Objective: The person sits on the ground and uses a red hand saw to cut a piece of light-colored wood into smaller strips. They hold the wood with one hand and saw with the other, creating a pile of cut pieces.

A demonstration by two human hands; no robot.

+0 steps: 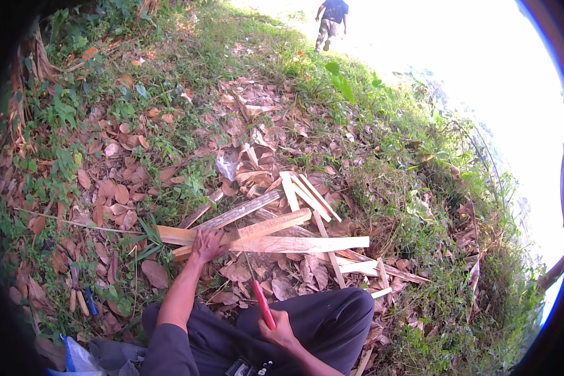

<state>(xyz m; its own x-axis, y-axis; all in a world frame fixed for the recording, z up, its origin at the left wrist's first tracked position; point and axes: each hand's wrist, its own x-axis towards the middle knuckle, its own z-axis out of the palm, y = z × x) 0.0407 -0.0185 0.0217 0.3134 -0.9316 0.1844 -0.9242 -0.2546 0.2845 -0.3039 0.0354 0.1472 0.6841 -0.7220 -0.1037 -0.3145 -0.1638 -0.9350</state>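
My left hand [209,245] is closed over a short, thick wooden board [269,227], which slants up to the right. Under it lies a longer pale plank [319,244], reaching right to a squared end. My right hand [279,330] grips the red handle [263,304] of a tool with a thin, narrow blade. The blade points away from me, its tip close to the lower edge of the planks. It shows nearly edge-on, so I cannot tell whether it is a saw or a knife. My crossed legs are just below the wood.
Split wooden strips [310,197] lie beyond and right of the planks. Wood-handled tools [78,302] and a blue-handled one [91,301] lie at the left. Dry leaves and weeds cover the ground. A person [332,24] walks far off; another's arm shows at the right edge.
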